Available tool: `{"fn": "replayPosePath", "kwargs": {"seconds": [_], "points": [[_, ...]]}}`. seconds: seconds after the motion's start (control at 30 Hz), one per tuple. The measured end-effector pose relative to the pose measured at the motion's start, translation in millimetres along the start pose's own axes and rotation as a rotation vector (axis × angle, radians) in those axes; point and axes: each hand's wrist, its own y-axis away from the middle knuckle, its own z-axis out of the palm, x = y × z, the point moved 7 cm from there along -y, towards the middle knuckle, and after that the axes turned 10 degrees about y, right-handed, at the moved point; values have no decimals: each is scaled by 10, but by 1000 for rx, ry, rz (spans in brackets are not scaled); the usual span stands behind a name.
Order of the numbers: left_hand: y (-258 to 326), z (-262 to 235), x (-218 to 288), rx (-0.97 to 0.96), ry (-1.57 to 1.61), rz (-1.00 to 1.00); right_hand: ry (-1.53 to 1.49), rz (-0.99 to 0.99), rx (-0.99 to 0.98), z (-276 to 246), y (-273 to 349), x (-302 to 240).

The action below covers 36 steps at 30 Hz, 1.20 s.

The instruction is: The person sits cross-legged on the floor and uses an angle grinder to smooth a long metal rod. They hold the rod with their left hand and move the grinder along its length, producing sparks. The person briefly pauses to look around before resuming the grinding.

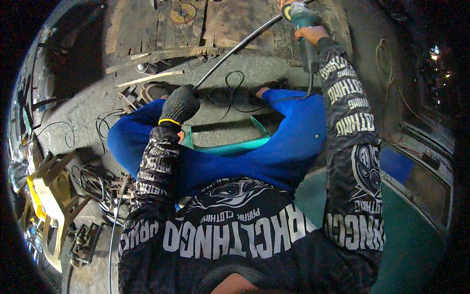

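Note:
My left hand (181, 104), in a dark grey knitted glove with a yellow cuff, is closed round the near end of a thin shiny metal rod (240, 45). The rod slants up and away to the right, over a worn wooden work surface (235, 22). Bare and wrapped round an angle grinder (309, 58), my right hand (312, 36) is at the far right. The grinder's disc (287, 12) is at the rod's far part, and orange sparks (285, 3) show there at the top edge. Exact contact is hard to make out.
A round abrasive disc (183, 13) lies on the wood. Black cable (234, 88) loops over the floor between my feet. A turquoise metal piece (235, 148) sits between my legs. Yellowish chair-like parts (51, 193) and tangled cables (93, 185) are at the left.

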Motion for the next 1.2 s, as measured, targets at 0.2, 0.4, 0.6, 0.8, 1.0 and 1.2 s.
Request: {"fn": "replayPosePath", "kwargs": {"seconds": [0.2, 0.4, 0.6, 0.8, 1.0, 1.2], "points": [[32, -139, 111, -8, 95, -146, -202, 133, -16, 119, -317, 787], [11, -159, 107, -31, 119, -147, -272, 224, 56, 325, -763, 1358], [-29, -8, -38, 23, 37, 57, -511, 541, 141, 585, -670, 1190], [-26, 136, -107, -25, -24, 171, -134, 33, 16, 61, -64, -15], [-97, 297, -222, -14, -197, 263, -610, 432, 71, -130, 455, -735], [-117, 317, -221, -40, -268, 327, -716, 611, 106, -135, 778, -1351]]}}
